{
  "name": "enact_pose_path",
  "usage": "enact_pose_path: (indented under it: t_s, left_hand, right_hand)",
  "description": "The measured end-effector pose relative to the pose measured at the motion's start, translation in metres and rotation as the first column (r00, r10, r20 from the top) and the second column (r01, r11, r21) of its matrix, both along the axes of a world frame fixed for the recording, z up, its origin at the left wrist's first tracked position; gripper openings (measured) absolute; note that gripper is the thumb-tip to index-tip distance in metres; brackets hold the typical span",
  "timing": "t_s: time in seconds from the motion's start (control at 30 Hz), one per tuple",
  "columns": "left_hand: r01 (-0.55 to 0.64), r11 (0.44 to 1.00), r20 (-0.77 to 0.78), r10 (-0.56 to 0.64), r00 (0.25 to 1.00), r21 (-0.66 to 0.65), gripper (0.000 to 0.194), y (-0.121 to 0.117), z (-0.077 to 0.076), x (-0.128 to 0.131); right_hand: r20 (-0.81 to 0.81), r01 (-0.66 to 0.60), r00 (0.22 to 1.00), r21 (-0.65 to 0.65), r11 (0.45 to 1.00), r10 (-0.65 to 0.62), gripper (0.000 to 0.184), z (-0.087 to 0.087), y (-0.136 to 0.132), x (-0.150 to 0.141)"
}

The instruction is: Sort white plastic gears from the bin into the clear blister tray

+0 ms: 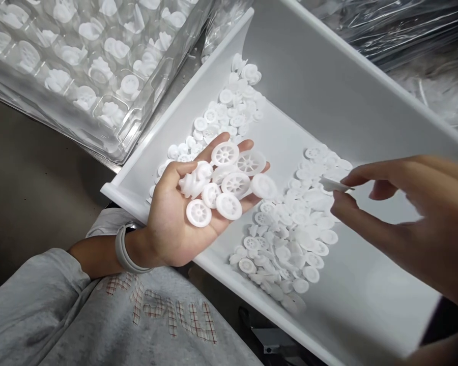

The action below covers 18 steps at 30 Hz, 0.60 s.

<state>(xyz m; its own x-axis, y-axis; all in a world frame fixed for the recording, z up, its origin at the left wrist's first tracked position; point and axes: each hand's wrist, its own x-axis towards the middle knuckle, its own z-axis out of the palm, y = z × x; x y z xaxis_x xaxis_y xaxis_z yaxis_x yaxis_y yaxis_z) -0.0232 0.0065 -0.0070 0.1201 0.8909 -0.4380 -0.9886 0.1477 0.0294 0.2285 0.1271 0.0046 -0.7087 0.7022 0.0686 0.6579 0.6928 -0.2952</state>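
My left hand [179,223] is palm up over a white bin [305,66], fingers slightly curled. It cradles several small white plastic wheels [235,184] with spokes, plus a lumpy white piece [196,180] by the thumb. Between thumb and forefinger, my right hand [389,203] pinches a thin white disc [334,184], seen nearly edge-on. Below it, a pile of loose white wheels and curved pieces [290,239] lies in the bin. A second heap of smaller white wheels [229,109] lies behind my left hand, which partly hides it.
At upper left, a clear plastic tray [125,127] has many cups, each with white pieces inside. Clear plastic bags [404,30] lie beyond the bin's far wall. The bin's raised rim [116,190] runs close to my left wrist.
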Motion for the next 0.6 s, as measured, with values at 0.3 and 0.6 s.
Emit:
enact_pose_path:
  t_s: [0.3,0.6]
  left_hand:
    - [0.071,0.997,0.037,-0.073,0.997,0.041,0.055,-0.001,0.0,-0.003]
    - [0.098,0.992,0.067,-0.103,0.992,0.075,0.054,-0.003,0.001,-0.005]
  right_hand:
    - [0.262,0.185,0.93,0.27,0.945,-0.258,0.042,-0.041,-0.035,0.047]
    - [0.248,0.086,0.958,0.23,0.969,-0.144,0.02,-0.038,-0.066,0.037]
